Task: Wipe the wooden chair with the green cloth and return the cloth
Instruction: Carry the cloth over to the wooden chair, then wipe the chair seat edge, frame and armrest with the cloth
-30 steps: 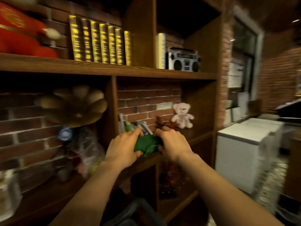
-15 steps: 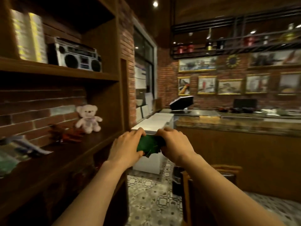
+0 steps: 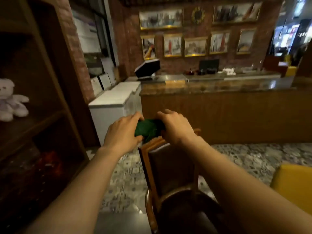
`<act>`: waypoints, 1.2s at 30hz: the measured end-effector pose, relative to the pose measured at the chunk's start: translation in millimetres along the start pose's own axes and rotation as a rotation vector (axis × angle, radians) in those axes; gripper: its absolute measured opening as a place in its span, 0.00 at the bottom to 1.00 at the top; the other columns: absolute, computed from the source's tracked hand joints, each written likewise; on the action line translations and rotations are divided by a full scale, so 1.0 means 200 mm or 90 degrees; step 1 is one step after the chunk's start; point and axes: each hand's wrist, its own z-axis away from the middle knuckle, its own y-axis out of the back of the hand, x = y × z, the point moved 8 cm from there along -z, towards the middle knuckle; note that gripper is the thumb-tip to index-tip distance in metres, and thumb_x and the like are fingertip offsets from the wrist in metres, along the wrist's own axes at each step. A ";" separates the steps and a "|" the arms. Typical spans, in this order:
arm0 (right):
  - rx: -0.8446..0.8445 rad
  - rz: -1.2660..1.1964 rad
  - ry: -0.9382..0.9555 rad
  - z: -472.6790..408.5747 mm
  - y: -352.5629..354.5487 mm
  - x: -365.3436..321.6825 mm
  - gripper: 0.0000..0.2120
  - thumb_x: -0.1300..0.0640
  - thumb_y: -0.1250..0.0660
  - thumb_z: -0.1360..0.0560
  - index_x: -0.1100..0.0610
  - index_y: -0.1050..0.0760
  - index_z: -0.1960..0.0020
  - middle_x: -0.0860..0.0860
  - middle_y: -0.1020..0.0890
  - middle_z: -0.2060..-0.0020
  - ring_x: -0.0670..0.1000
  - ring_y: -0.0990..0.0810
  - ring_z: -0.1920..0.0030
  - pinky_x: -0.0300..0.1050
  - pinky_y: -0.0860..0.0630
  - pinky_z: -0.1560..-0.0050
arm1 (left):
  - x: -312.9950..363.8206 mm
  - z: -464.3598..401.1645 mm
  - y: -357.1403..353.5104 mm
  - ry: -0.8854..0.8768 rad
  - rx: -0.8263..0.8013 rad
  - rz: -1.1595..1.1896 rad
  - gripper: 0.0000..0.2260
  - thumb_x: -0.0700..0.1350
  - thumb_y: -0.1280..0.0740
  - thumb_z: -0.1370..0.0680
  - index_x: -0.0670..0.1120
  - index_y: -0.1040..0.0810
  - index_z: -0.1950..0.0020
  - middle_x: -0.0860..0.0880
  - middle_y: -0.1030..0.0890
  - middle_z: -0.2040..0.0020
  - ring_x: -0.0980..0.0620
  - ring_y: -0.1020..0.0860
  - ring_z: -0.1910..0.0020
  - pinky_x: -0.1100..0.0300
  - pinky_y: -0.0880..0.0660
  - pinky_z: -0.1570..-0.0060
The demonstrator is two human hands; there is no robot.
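A bunched green cloth (image 3: 148, 128) is gripped between both my hands at the centre of the head view. My left hand (image 3: 124, 132) closes on its left side, and my right hand (image 3: 175, 126) closes on its right side. Directly below them stands the wooden chair (image 3: 152, 174), with an orange-brown frame and dark padded back and seat. The cloth hangs just above the top rail of the chair's back; I cannot tell whether it touches the rail. My right forearm covers part of the chair's right side.
A dark wooden shelf unit (image 3: 55, 102) stands at the left with a pale teddy bear (image 3: 11, 100) on it. Behind the chair are a white chest freezer (image 3: 116, 105) and a long wooden counter (image 3: 219, 98). A yellow seat (image 3: 295, 186) is at the lower right. The floor is patterned tile.
The view has swung right, away from the shelf and toward the counter. Both hands kept hold of the green cloth and now hover over the chair's back, which has come fully into view.
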 end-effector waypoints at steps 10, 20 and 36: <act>-0.139 -0.018 -0.076 0.12 -0.78 0.26 0.22 0.57 0.28 0.28 0.52 0.26 0.35 0.55 0.22 0.41 0.63 0.21 0.46 0.59 0.21 0.54 | -0.15 0.13 -0.76 -0.006 -0.135 0.080 0.26 0.48 0.20 0.34 0.56 0.29 0.42 0.50 0.18 0.46 0.44 0.20 0.50 0.54 0.30 0.62; -0.207 -0.101 -0.245 0.27 -1.48 0.43 0.20 0.62 0.30 0.27 0.54 0.30 0.36 0.54 0.24 0.43 0.56 0.24 0.44 0.48 0.26 0.50 | -0.36 0.19 -1.48 -0.083 -0.219 0.168 0.28 0.48 0.20 0.34 0.58 0.31 0.40 0.52 0.19 0.46 0.46 0.21 0.49 0.54 0.29 0.60; -0.401 -0.138 -0.313 1.04 -2.61 0.40 0.27 0.50 0.44 0.25 0.46 0.35 0.25 0.51 0.24 0.39 0.56 0.27 0.43 0.55 0.23 0.48 | -0.51 1.08 -2.62 -0.038 -0.388 0.247 0.30 0.47 0.20 0.35 0.59 0.32 0.39 0.55 0.19 0.46 0.50 0.21 0.48 0.58 0.29 0.60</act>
